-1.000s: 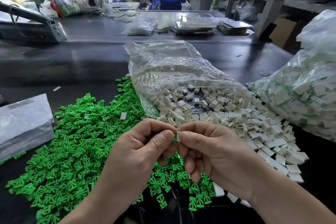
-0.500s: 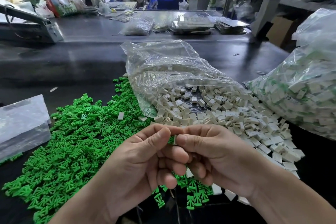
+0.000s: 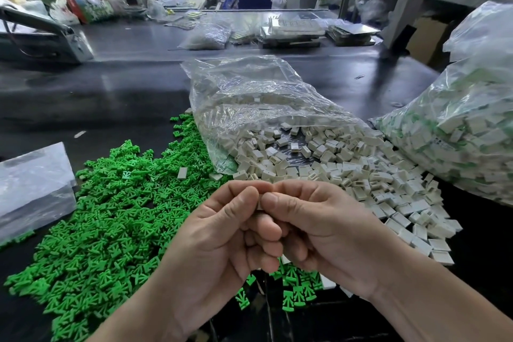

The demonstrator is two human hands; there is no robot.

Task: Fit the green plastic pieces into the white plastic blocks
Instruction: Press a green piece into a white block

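Fingertips (image 3: 249, 197) of left hand (image 3: 222, 244), right hand (image 3: 327, 236) pinch white block (image 3: 259, 206) between.

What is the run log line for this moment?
left hand: pinches small white plastic block; right hand: pinches same block; green plastic pieces: heaped left; white blocks: spilling from clear bag

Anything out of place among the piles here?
Yes: a stray white plastic block lies on the heap of green plastic pieces, apart from the spilled white blocks by the clear bag. Nothing else stands out.
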